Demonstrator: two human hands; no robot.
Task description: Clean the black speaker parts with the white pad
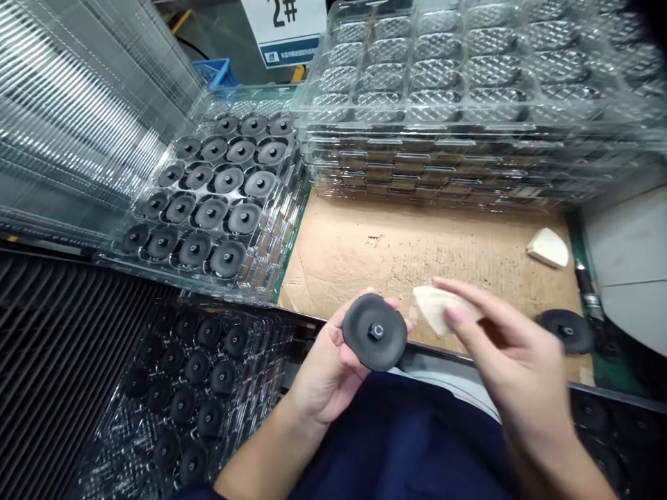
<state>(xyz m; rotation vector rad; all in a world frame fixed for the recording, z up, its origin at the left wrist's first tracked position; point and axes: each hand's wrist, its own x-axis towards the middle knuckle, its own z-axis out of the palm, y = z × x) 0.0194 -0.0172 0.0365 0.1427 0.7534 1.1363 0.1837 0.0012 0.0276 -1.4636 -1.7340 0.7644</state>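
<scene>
My left hand point(331, 361) holds a round black disc point(375, 332) with a metal nut at its centre, its fingers curled behind the rim. My right hand point(513, 354) pinches a cream wedge-shaped pad point(440, 309), probably foam or cloth, just to the right of the disc and apart from it. A matching cream pad point(548, 248) lies on the brown cardboard sheet point(396, 257). Beyond my right hand, another black disc point(567, 331) lies on the cardboard.
A clear blister tray point(274, 278) holds several black discs at the upper left, and a lower tray point(255, 333) holds more. Stacked clear trays point(417, 160) stand behind the cardboard. A dark-handled tool point(588, 295) lies at the right. A blue crate point(213, 71) and a "2#" sign point(284, 28) stand beyond.
</scene>
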